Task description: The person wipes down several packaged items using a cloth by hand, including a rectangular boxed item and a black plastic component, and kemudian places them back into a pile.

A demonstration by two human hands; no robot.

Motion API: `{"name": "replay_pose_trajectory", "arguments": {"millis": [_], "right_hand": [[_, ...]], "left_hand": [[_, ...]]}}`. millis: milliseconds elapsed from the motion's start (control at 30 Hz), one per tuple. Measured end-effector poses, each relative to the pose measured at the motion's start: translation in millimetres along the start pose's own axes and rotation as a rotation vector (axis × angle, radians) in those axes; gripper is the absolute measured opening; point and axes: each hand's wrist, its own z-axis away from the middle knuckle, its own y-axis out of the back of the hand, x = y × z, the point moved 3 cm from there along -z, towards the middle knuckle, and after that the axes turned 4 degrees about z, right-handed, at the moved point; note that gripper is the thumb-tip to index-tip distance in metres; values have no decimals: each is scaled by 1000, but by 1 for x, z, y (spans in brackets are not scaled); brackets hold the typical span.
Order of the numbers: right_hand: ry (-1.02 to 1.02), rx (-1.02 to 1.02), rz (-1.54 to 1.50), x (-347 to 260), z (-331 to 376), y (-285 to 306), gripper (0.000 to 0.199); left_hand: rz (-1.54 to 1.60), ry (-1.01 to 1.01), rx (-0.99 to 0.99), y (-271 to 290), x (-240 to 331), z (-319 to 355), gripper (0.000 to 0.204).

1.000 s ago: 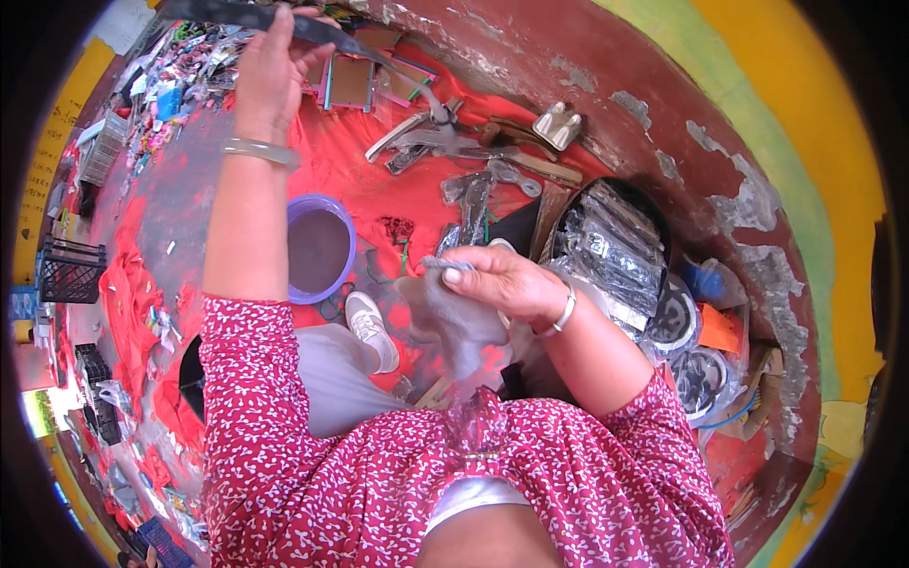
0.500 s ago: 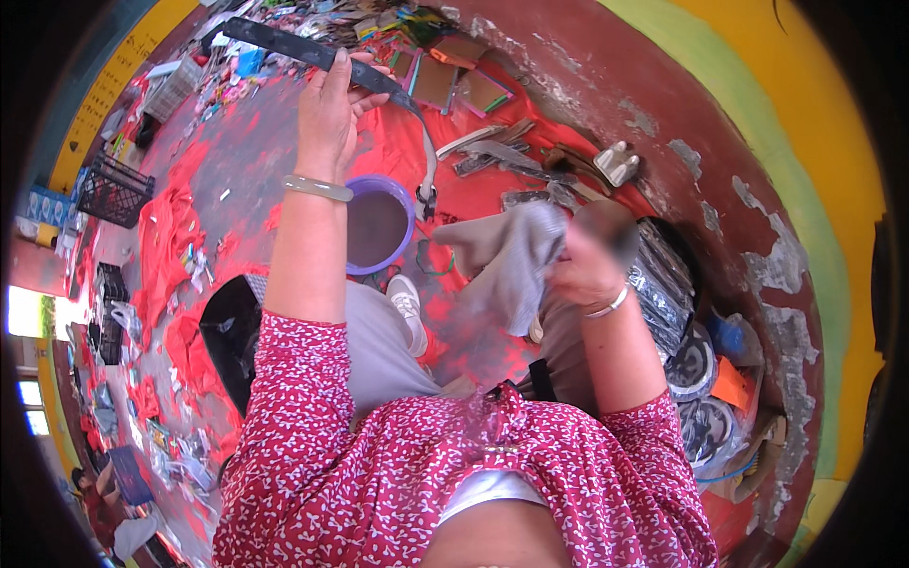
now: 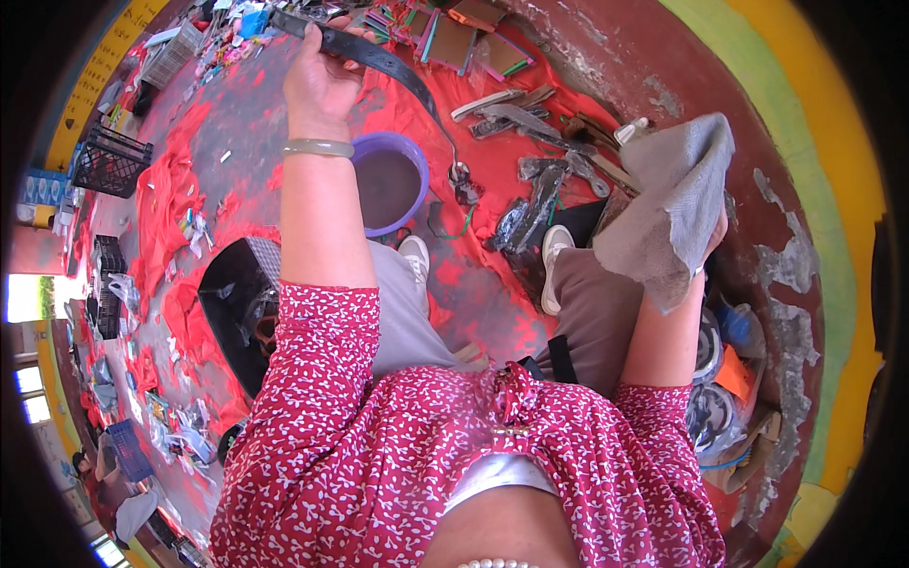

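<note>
My left hand (image 3: 320,83) is raised at the upper left, its thumb and fingers closed on a dark belt (image 3: 386,62). From there the belt curves down and to the right, and its buckle end (image 3: 459,172) hangs above the red floor covering. Off to the right, my right hand (image 3: 717,235) holds up a damp-looking grey cloth (image 3: 670,194). The cloth drapes in front of that hand, hiding most of its fingers. Between belt and legs stands a purple basin (image 3: 386,230) with murky greyish water in it.
Several belts in clear wrapping (image 3: 542,194) lie ahead of my right foot. A black bin (image 3: 222,293) stands beside my left leg. Wrapped coiled belts (image 3: 712,421) and an orange box (image 3: 735,377) sit by the peeling wall (image 3: 786,256). A black crate (image 3: 112,161) is far left.
My right hand has swung right and up with the cloth, away from the middle. The left hand has shifted slightly up and left, and the belt hangs in a wider curve.
</note>
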Motion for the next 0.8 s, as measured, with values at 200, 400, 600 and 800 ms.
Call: {"name": "replay_pose_trajectory", "arguments": {"millis": [200, 400, 600, 800], "right_hand": [[-352, 559, 586, 32, -66, -43, 39], [-259, -67, 2124, 102, -93, 19, 44], [-340, 69, 2115, 148, -114, 28, 47], [-214, 57, 1635, 101, -122, 80, 32]], "left_hand": [[98, -22, -26, -18, -9, -3, 40], [165, -9, -66, -73, -30, 0, 30], [224, 46, -22, -124, -44, 22, 32], [-139, 233, -236, -128, -53, 30, 28]]}}
